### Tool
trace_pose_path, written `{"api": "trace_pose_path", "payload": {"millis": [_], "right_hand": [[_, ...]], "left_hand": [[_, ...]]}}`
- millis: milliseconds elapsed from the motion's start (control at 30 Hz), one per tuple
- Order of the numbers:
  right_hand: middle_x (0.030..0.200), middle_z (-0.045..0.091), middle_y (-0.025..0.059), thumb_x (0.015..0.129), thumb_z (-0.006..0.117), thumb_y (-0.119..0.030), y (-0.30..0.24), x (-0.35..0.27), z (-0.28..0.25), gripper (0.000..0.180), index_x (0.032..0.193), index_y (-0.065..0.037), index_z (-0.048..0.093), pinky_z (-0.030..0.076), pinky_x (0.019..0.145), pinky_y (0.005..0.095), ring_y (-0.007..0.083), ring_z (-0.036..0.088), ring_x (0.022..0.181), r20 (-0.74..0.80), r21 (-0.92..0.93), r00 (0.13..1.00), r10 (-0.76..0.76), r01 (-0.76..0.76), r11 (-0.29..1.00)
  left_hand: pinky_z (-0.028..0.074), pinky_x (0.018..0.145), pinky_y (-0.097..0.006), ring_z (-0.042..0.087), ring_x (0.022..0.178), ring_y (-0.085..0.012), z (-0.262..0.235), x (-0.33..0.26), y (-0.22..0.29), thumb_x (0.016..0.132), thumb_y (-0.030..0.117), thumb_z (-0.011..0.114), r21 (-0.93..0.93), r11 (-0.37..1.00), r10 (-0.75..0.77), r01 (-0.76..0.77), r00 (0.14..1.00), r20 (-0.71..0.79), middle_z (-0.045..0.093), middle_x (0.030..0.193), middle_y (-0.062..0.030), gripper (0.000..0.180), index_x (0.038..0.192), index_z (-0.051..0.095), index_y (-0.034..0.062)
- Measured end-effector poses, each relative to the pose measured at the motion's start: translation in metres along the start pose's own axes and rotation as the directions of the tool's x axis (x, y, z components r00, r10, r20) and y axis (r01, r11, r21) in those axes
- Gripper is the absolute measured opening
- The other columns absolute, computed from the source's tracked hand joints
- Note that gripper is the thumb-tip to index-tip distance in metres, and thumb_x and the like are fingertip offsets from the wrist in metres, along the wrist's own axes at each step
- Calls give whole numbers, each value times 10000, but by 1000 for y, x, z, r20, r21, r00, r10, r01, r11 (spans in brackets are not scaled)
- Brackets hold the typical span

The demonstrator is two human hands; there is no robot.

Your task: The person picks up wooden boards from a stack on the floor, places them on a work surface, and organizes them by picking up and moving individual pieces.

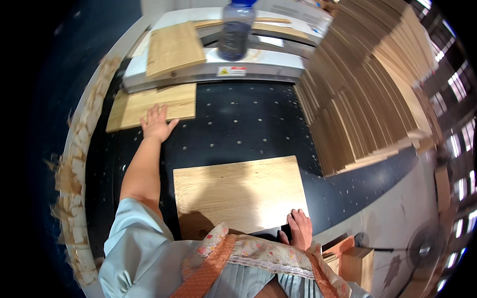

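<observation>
The left hand (158, 128) is lying wide-spread on the upper-left board (180, 103); the right hand (299, 230), grip unclear, is meeting the lower-centre board (241, 191); both boards are running lengthwise left-right.

Front board (238, 191) is a pale honey tan, streaky grain all over plus a few darker specks. Far-left board (174, 99) is a yellower gold, also grained, and the tilted board (174, 47) up on the white-and-grey housing (278, 70) is pretty much that same gold. Counter (231, 144)'s black with silvery dots. Tall board stack (343, 104) goes greyish brown with lighter tan edges. Bottle (235, 39) is see-through dark blue, brighter blue cap. Little label (231, 71): yellow, white, red. Sleeve (141, 238)'s pale blue, apron (278, 253)'s cream floral, orange dotted strap (208, 268).
</observation>
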State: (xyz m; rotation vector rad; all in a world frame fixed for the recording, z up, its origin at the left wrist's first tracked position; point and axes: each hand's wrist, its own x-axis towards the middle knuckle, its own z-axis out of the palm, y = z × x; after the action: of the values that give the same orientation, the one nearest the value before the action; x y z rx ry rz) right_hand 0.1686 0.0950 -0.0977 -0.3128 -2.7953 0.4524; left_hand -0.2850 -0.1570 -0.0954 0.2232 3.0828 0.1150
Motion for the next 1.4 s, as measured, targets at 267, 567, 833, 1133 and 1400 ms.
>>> {"api": "trace_pose_path", "payload": {"millis": [267,567,833,1133,1400], "right_hand": [[1302,477,112,768,662,-223,0,5,-13,444,1170,-66,553,282,1040,494,289,381,1271,13,98,1000,27,-28,995],[1175,529,186,762,690,-142,58,132,-171,489,1193,-15,498,348,986,425,369,466,1136,-863,46,504,5,70,996],[1279,438,218,713,706,-214,94,223,-256,496,1137,-13,545,308,1023,414,354,414,1196,-843,58,535,61,-22,998],[1196,481,116,795,606,-145,121,167,-267,436,1188,-25,462,412,891,403,237,499,1087,-656,723,303,692,513,461],[1007,596,140,850,556,-149,159,169,-293,294,1098,-5,492,565,700,415,282,624,840,-180,878,637,749,447,-169]], "left_hand": [[151,1063,-605,102,1403,-252,-33,-27,46,866,491,476,277,947,121,-160,981,152,120,1522,-88,737,1438,210,111],[129,1110,-493,206,1379,-232,4,-180,114,865,507,468,-102,749,662,-655,745,78,284,1470,-86,695,1395,316,84],[176,1102,-467,264,1357,-227,2,-182,113,840,512,510,-180,720,684,-671,729,21,343,1439,-88,663,1352,400,106],[190,1102,-445,283,1349,-221,3,-183,107,821,502,546,-209,745,649,-634,761,5,371,1422,-90,649,1320,445,99],[279,1063,-447,381,1290,-252,12,-179,113,777,413,628,-288,679,661,-675,733,-160,483,1325,-121,573,1218,542,57]]}}
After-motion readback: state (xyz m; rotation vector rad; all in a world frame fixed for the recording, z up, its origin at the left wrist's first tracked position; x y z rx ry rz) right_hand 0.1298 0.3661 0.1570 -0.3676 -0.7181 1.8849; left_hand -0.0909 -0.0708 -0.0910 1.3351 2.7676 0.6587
